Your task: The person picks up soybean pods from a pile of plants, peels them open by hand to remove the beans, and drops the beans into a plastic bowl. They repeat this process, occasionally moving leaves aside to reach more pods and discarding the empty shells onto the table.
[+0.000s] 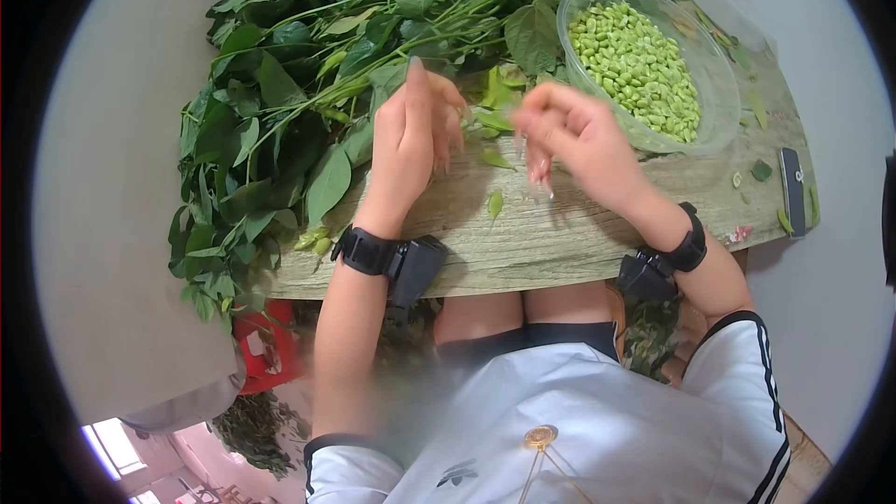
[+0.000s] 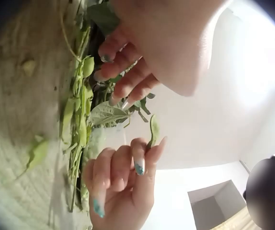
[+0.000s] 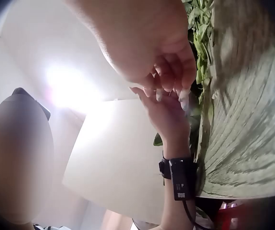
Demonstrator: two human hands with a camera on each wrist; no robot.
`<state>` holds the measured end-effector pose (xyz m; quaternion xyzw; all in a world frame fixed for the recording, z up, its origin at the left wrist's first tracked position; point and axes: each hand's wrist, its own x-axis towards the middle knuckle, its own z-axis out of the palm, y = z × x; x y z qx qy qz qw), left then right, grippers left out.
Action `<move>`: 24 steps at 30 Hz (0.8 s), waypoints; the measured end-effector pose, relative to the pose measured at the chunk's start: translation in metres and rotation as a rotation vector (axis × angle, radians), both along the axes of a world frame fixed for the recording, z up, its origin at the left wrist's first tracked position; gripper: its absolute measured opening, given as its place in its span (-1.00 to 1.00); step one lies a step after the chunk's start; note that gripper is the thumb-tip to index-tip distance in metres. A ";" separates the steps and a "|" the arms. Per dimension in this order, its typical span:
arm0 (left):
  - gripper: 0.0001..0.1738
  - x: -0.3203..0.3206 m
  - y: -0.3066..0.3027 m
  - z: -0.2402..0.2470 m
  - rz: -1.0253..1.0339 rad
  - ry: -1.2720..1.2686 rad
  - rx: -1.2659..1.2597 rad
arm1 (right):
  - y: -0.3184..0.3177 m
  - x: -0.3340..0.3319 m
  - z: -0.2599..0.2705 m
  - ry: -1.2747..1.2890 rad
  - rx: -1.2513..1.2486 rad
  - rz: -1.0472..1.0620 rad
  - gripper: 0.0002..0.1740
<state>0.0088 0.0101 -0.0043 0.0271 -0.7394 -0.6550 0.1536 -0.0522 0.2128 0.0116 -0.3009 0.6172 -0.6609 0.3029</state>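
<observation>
The right hand point(image 1: 583, 140) pinches a green pod between thumb and index finger; the pod point(image 2: 154, 130) shows clearly in the left wrist view, pointing upward from the fingertips. Facing it, the left hand point(image 1: 411, 135) is raised above the table's edge of the leaf pile, its fingers loosely bent, holding nothing visible. In the left wrist view the left hand point(image 2: 137, 67) is apart from the pod. Loose pods point(image 1: 495, 159) lie on the wooden table point(image 1: 420, 252) between and beyond the hands. A clear bowl point(image 1: 723, 112) of shelled green beans point(image 1: 635, 70) stands beyond the right hand.
Leafy stalks point(image 1: 271, 84) cover the left and back of the table. A dark phone-like object point(image 1: 792, 191) lies at the right edge, near leaf scraps. Below the table at the left is a red crate or stool point(image 1: 266, 345). Both wrists wear black straps with cameras.
</observation>
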 end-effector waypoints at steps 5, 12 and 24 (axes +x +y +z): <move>-0.40 -0.003 0.003 -0.007 -0.100 -0.062 0.102 | -0.051 0.106 0.021 0.716 0.088 0.521 -0.65; -0.52 -0.001 0.002 -0.008 -0.169 -0.075 -0.076 | -0.064 0.067 0.034 0.828 0.055 0.067 -0.73; -0.82 0.051 -0.057 0.066 0.427 0.096 -0.832 | -0.106 -0.022 0.001 1.125 0.111 -0.382 -0.75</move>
